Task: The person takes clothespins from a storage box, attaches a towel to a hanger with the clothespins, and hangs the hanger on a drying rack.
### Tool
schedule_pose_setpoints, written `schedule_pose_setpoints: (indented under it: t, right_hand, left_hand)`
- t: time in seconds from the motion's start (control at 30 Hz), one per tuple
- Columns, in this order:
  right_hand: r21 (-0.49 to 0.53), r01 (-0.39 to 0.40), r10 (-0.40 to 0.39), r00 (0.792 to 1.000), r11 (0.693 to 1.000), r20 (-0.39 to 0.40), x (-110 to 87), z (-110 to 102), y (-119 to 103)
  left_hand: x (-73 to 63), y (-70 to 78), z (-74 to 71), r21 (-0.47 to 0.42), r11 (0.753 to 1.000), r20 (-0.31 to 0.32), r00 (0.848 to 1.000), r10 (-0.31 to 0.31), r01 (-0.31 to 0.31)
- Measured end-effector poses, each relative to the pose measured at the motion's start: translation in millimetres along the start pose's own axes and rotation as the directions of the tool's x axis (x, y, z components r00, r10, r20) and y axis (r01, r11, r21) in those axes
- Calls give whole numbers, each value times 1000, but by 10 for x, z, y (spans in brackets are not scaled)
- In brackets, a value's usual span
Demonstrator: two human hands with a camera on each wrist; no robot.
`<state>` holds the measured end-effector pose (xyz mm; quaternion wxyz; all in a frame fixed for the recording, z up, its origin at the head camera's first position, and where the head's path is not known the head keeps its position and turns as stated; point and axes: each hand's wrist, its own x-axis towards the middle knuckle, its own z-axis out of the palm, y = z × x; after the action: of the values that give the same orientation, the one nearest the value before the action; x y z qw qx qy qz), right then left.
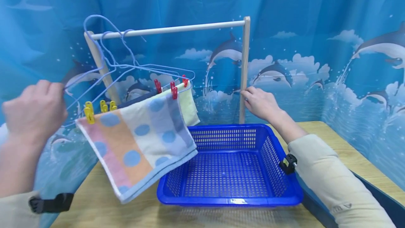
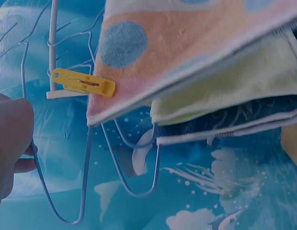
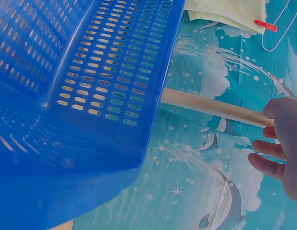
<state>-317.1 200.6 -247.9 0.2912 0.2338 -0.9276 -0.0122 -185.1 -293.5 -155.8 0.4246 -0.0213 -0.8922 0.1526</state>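
My left hand grips the left end of a blue wire hanger, whose hook overlaps the left end of the rack's rail. A striped towel with blue dots hangs tilted from it by a yellow clothespin and a red clothespin. Behind it, a pale yellow towel and a dark blue cloth hang from other hangers. At the right, my right hand holds the rack's wooden post between thumb and index finger, the other fingers extended.
A blue plastic basket with slotted walls stands on the wooden table in front of the rack. Right of it, partly under my right forearm, is a dark blue bin. A dolphin-print curtain surrounds the table.
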Motion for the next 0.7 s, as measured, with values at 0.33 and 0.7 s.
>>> schedule_pose_setpoints:
  t: [0.33,0.7]
  right_hand:
    - [4,-8,8,1000,1000,3,5,11,-17]
    - [3,-22,22,1000,1000,9,6,9,-6]
  left_hand:
    - [-136,-117,26,37,999,64,998,-21,19]
    - [-201,-154,71,30,999,67,997,-44,42]
